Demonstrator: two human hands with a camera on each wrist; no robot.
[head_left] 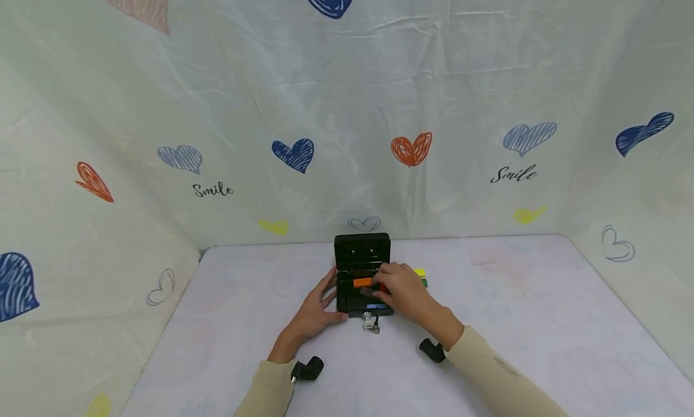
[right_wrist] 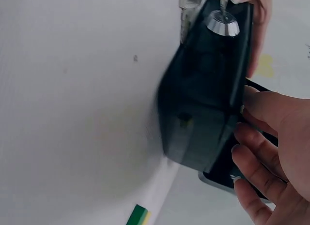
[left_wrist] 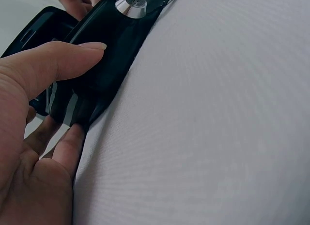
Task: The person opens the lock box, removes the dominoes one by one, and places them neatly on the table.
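A small black cash box [head_left: 364,311] stands on the table with its lid [head_left: 361,252] raised. A silver lock [left_wrist: 131,5] with keys [head_left: 374,328] sits on its front. My left hand [head_left: 314,311] grips the box's left side, thumb on the front face and fingers along the side. Over the right rim, my right hand [head_left: 403,290] reaches inside with bent fingers. An orange block [head_left: 362,282] lies in the box beside those fingertips. Something red [head_left: 384,287] shows between thumb and fingers; whether it is pinched is hidden. A dark flat piece [head_left: 366,291] is near the thumb.
A green and yellow block [right_wrist: 138,215] lies on the table right of the box, partly behind my right hand in the head view. The white table [head_left: 244,320] meets a heart-printed curtain [head_left: 358,188] just behind the lid. Black wrist cameras [head_left: 309,369] jut from both sleeves.
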